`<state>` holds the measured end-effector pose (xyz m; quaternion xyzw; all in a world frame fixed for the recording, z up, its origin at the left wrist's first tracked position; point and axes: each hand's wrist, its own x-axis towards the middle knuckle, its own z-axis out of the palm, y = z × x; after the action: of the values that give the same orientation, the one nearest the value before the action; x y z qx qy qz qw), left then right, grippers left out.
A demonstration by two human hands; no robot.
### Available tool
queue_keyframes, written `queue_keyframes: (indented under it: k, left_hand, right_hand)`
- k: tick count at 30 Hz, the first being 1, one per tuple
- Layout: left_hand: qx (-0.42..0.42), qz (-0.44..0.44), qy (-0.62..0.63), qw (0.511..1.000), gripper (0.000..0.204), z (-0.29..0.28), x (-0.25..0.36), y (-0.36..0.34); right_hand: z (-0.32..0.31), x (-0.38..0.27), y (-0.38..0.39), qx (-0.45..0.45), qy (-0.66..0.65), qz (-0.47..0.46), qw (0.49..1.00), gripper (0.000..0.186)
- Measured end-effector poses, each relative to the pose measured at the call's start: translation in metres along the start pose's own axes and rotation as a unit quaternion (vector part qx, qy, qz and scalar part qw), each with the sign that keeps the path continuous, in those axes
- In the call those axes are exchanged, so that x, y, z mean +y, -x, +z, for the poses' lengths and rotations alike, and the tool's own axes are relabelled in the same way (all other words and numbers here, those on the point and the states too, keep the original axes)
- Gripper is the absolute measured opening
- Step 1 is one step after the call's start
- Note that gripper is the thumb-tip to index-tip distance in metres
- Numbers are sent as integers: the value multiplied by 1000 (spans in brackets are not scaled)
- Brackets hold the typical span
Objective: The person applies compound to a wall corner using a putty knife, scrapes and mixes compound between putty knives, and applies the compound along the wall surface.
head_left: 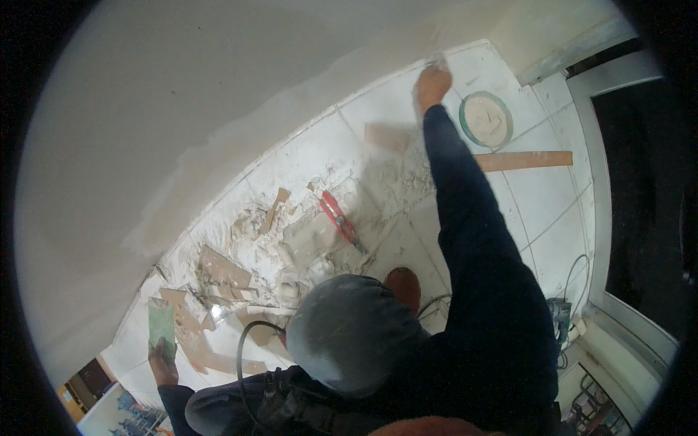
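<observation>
My left hand [163, 361] grips the lower edge of a flat green rectangular piece [161, 322], held low on the left near the wall. With the arm stretched far forward, my right hand [434, 85] is closed at the foot of the wall [218, 87]. Something pale and blurred shows at its fingertips, too indistinct to name. Just right of that hand, a round green-rimmed container [486, 120] holds pale, putty-like material. A smoother, lighter patch runs along the lower wall.
White floor tiles [542, 203] carry plaster rubble and broken board pieces [222, 267]. Red-handled pliers or snips [336, 214] lie among them. A brown strip [523, 160] lies right of my arm. A corded green power tool [560, 320] stands by the dark doorway [643, 196].
</observation>
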<state>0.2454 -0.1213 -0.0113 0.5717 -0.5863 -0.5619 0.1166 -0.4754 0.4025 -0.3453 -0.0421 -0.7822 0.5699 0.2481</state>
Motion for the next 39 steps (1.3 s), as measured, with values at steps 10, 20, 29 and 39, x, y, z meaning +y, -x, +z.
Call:
queue_keyframes:
  k: [10,20,29,39]
  left_hand:
    - [-38,23,-2,999,40,24,9,-17]
    - [29,1,-21,999,33,-24,-4,3]
    - [27,-40,-56,997,35,3,21,-10]
    - [43,-53,-43,997,34,31,23,-10]
  right_hand:
    - [35,-217,239,-120,-13,155,981,28]
    - [-29,-79,-23,84,38,113,989,27]
    - [-82,11,-182,143,136,76,977,21]
    - [-59,-22,-131,86,124,38,988,25]
